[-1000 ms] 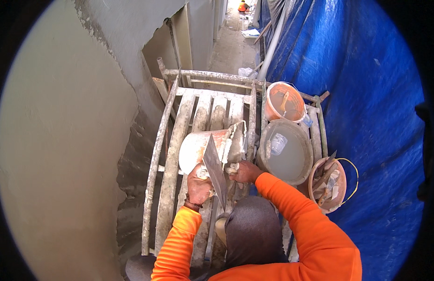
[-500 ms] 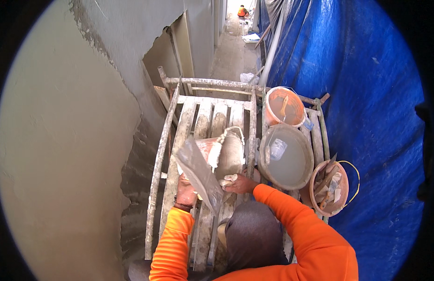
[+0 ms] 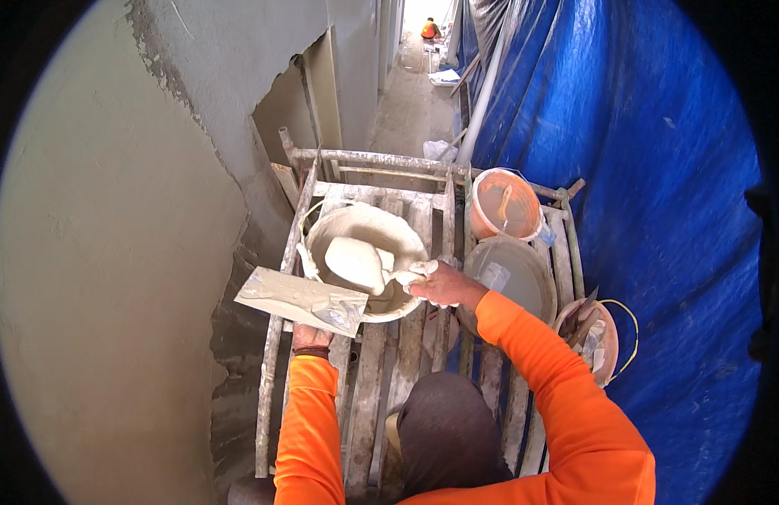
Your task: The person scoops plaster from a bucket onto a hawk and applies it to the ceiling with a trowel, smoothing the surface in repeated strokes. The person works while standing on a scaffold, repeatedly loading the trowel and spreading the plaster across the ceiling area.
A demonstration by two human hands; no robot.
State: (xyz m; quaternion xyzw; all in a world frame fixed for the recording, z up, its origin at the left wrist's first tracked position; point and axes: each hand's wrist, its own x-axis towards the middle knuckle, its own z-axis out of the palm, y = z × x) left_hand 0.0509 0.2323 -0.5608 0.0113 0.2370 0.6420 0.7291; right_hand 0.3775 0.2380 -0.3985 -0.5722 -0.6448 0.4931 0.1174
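My left hand (image 3: 310, 336) is closed beneath a flat rectangular plastering trowel (image 3: 301, 296), its fingers partly hidden by the blade. Pale wet plaster smears the blade, which reaches over the near left rim of a plaster bucket (image 3: 356, 216). In my right hand (image 3: 444, 284) is the caked handle of a smaller hand trowel. Its end carries a thick mound of plaster (image 3: 354, 261) inside the bucket, so the blade's shape is hidden. The bucket stands upright on the slatted platform, its coated wire handle resting at the left.
To the right stand an orange bucket (image 3: 484, 220) with a brush, a basin (image 3: 537, 263) of cloudy water and a tool bucket (image 3: 609, 358). A plastered wall (image 3: 112, 278) rises at left, a blue tarp (image 3: 659, 210) at right. Metal rails edge the platform (image 3: 368, 379). Far off, someone (image 3: 430, 30) crouches.
The bucket has gone from tipped to upright. The plastering trowel has swung from steeply tilted to nearly flat, toward the left. My right hand now has plaster on a trowel inside the bucket.
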